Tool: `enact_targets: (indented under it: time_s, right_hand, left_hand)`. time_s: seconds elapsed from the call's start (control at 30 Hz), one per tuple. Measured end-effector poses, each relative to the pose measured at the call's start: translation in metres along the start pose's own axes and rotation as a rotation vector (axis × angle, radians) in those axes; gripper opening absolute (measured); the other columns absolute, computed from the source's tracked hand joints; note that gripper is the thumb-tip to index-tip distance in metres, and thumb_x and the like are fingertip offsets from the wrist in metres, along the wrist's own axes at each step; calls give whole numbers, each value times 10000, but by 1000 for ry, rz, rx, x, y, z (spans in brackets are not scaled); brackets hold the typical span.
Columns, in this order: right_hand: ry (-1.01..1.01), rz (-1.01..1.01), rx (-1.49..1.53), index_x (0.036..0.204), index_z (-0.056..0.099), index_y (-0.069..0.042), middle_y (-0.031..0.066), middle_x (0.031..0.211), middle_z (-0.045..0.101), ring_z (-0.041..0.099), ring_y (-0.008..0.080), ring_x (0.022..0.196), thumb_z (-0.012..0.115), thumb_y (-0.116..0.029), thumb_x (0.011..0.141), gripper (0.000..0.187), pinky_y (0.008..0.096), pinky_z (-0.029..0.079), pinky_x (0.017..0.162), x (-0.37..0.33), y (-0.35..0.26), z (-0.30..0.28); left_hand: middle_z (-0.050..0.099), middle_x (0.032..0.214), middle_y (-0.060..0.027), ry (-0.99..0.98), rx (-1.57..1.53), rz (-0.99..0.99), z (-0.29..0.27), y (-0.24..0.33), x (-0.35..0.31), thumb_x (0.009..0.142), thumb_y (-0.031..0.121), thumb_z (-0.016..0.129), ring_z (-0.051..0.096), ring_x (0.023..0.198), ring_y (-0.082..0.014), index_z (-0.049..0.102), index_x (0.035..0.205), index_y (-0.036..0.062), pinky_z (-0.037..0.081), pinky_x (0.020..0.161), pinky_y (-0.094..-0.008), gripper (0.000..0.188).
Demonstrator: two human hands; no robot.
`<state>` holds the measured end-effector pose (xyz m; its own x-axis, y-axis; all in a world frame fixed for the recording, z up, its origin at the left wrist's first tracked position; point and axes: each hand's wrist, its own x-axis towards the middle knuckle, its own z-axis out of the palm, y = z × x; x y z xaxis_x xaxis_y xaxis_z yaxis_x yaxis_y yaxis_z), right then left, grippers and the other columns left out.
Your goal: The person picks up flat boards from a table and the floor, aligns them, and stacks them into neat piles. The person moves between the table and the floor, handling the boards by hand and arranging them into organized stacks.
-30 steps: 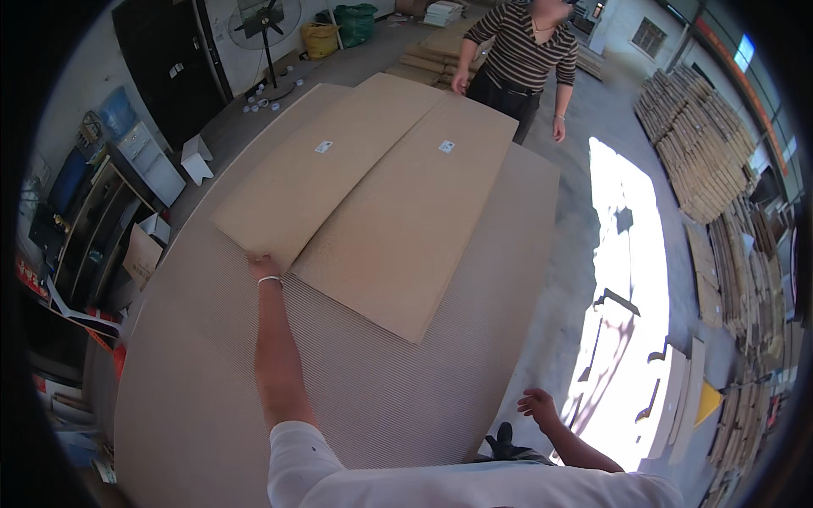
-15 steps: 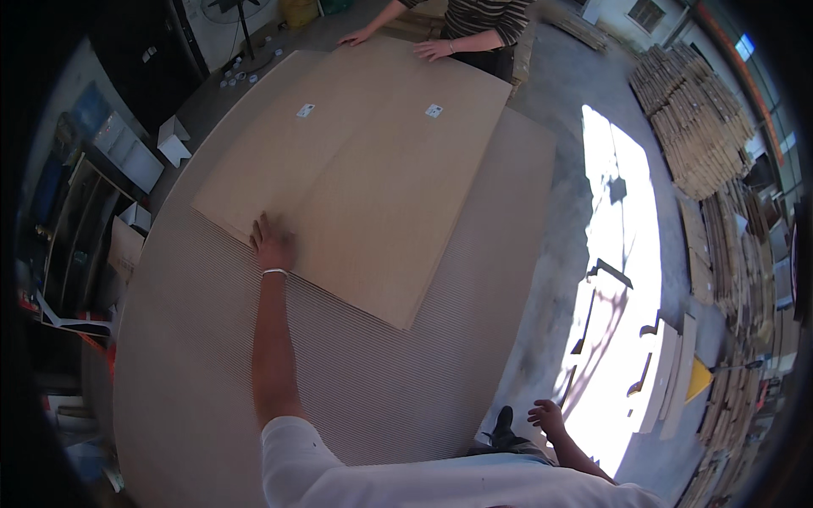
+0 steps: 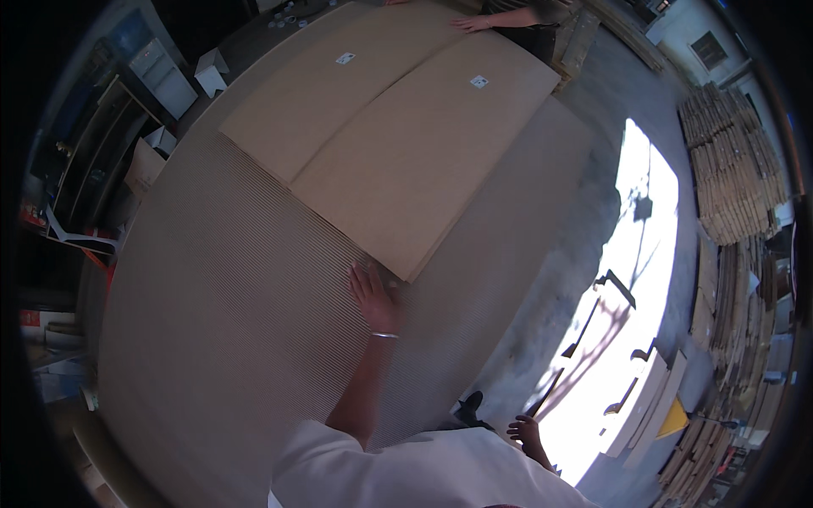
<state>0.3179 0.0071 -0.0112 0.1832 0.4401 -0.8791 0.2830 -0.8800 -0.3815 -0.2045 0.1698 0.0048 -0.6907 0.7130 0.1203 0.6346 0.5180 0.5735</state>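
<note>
Two white labels (image 3: pixel 479 82) dotted the cardboard (image 3: pixel 432 161) beyond the left fingers (image 3: pixel 359 281).
Those spread beside its near edge; the right fingers (image 3: pixel 517 429) hung parted.

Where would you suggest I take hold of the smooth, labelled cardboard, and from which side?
Probably by its near right corner, from the near side: the cardboard lies flat on the ribbed sheet, that corner points toward you, and your left hand is beside it. A co-worker's hand is at the far edge.

Workshop, stacked flat cardboard (image 3: pixel 735 165), large corrugated sheet (image 3: pixel 229 279), concrete floor (image 3: pixel 628 95)
</note>
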Motion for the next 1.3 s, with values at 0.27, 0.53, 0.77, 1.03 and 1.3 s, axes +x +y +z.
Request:
enact_targets:
  time_s: [0.27,0.53,0.77,1.03,1.3]
  right_hand:
    - [-160,-89,37,1244,468,-12,184,967,668,693,290,768,520,-120,907,358,354,551,606,38,24,-20]
    - [-163,-237,109,1248,481,-15,167,921,678,694,276,726,513,-125,908,358,338,548,572,78,6,-35]
    - [-113,-226,423,1255,477,-11,166,927,677,698,290,704,501,-150,928,356,357,567,556,87,124,-92]
    - [97,83,738,1014,476,-75,115,806,566,615,266,689,456,-145,907,130,445,501,624,51,351,-107]
    - [104,-66,911,870,443,-103,57,684,462,469,173,547,462,-57,842,56,323,386,472,7,419,-70]
  left_hand:
    - [174,1516,-301,-310,54,267,12,39,-118,786,191,576,139,1423,-456,357,1377,-84,129,1170,-541,688]
    - [187,1528,-264,-315,222,378,16,18,-129,862,233,522,136,1440,-394,309,1412,-75,108,1182,-492,665]
    - [204,1535,-245,-248,408,297,37,38,-195,910,292,468,118,1447,-390,261,1447,-62,83,1183,-492,675]
    - [192,1529,-269,-201,434,314,51,49,-217,894,324,508,111,1444,-408,259,1436,-72,89,1173,-513,716]
    - [95,1550,-277,-358,520,171,57,59,-210,844,588,532,41,1451,-418,173,1468,-70,59,1155,-553,976]
